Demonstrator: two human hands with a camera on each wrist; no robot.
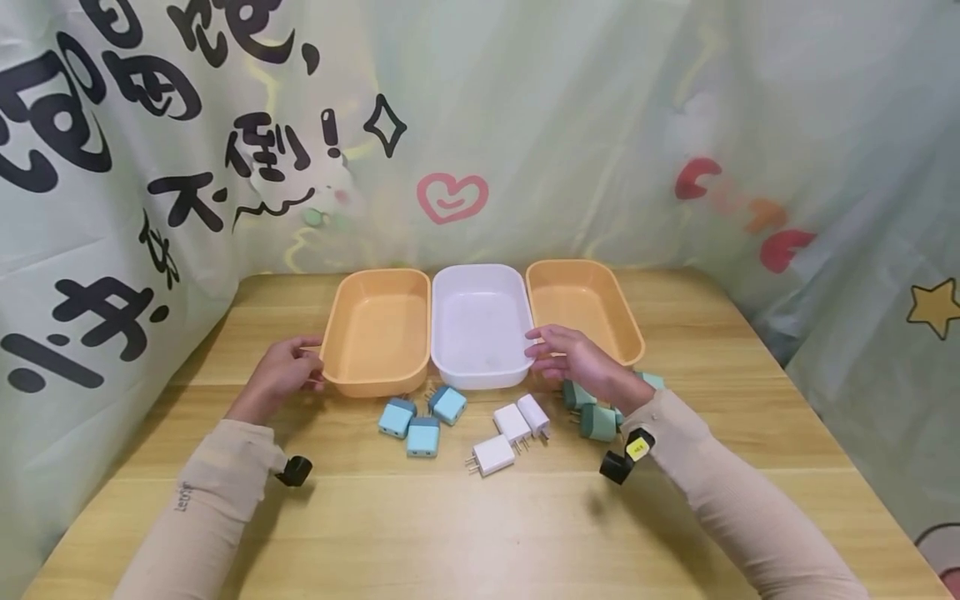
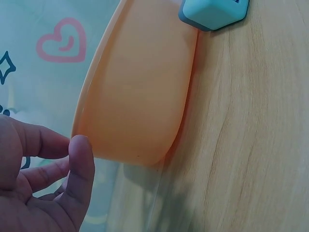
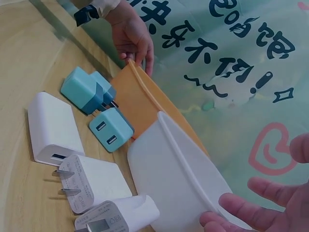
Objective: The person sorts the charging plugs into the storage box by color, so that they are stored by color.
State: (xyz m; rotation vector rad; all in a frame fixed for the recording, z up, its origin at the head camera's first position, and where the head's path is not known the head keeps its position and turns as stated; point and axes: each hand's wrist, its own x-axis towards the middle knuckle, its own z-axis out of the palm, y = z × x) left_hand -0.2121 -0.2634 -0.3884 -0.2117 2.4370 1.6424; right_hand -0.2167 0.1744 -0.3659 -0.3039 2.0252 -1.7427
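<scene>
At the left rim of the left orange tray (image 1: 375, 387), my left hand (image 1: 285, 371) pinches the edge between thumb and fingers, as the left wrist view shows with the tray wall (image 2: 135, 96). My right hand (image 1: 581, 358) reaches over the right side of the white tray (image 1: 480, 379), its fingers (image 3: 246, 208) spread and loosely bent at the rim, gripping nothing. Three light blue chargers (image 1: 423, 437) lie in front of the left and white trays. Three white chargers (image 1: 493, 455) lie to their right. Green chargers (image 1: 598, 422) sit partly hidden beneath my right forearm.
A second orange tray (image 1: 592, 308) stands right of the white one, so the three trays form a row along the back of the wooden table (image 1: 465, 533). Behind them hangs a printed cloth (image 1: 570, 150) with black lettering and a pink heart.
</scene>
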